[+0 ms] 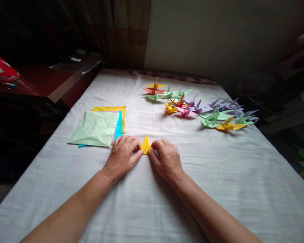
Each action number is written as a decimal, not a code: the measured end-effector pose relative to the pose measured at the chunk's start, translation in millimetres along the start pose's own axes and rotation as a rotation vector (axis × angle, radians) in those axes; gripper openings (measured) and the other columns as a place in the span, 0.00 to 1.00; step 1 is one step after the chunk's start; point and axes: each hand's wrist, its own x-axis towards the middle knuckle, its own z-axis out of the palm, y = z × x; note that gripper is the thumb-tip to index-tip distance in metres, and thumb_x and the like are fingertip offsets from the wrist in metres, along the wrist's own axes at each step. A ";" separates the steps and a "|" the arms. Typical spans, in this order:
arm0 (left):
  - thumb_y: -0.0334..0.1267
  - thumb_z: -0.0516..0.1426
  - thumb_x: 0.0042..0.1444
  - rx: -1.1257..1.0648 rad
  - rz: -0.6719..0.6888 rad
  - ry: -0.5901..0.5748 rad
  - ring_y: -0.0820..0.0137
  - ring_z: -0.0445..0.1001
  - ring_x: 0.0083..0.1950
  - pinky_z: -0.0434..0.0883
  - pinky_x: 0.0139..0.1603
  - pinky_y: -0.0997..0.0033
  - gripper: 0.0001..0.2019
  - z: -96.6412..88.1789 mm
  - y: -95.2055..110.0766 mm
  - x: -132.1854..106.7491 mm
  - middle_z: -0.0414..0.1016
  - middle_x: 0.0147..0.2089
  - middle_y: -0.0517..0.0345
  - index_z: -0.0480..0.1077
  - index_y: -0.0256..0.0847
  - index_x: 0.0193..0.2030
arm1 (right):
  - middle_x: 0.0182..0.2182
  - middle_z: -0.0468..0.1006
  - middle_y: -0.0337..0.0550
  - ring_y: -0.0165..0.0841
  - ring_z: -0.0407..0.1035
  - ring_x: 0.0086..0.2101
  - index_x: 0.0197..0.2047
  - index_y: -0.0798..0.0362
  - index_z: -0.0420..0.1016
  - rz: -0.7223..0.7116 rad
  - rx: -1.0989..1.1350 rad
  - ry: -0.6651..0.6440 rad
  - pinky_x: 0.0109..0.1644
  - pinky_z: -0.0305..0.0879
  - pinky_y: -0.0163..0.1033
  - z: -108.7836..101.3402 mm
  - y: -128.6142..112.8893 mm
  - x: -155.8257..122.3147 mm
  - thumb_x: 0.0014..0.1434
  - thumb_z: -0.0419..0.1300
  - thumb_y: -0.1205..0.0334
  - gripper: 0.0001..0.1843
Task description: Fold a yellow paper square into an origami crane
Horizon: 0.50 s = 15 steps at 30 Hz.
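A small folded yellow paper piece (146, 144), pointed at its far end, lies on the white cloth-covered table (152, 189). My left hand (123, 156) presses on its left edge with curled fingers and thumb. On the paper's right edge, my right hand (165, 158) pinches with bent fingers. Both hands rest on the cloth, close together, with the paper between them.
A stack of coloured paper sheets (98, 128), creased green on top, lies left of my hands. Several finished origami cranes (197, 106) in mixed colours spread across the far right. A dark wooden cabinet (43, 82) stands at the left edge.
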 end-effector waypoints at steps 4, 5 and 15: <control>0.35 0.58 0.58 -0.004 -0.001 0.003 0.63 0.70 0.47 0.61 0.53 0.59 0.03 1.0 -1.6 -0.4 0.76 0.42 0.58 0.68 0.43 0.34 | 0.33 0.75 0.40 0.36 0.68 0.37 0.31 0.49 0.73 0.015 0.051 -0.024 0.40 0.56 0.39 -0.2 1.0 1.4 0.60 0.61 0.63 0.05; 0.35 0.58 0.58 -0.002 0.001 0.003 0.63 0.70 0.47 0.61 0.53 0.59 0.03 1.3 -1.8 -0.5 0.76 0.42 0.58 0.68 0.44 0.34 | 0.33 0.76 0.40 0.36 0.68 0.37 0.31 0.49 0.73 0.017 0.059 -0.025 0.40 0.57 0.39 -0.4 1.0 1.7 0.60 0.61 0.63 0.05; 0.37 0.61 0.58 -0.030 -0.036 -0.010 0.62 0.69 0.49 0.60 0.53 0.58 0.05 3.1 -3.5 -0.5 0.75 0.43 0.59 0.68 0.45 0.37 | 0.34 0.74 0.43 0.38 0.67 0.37 0.32 0.50 0.73 0.069 -0.084 -0.040 0.40 0.57 0.41 0.4 -7.2 2.8 0.60 0.64 0.53 0.11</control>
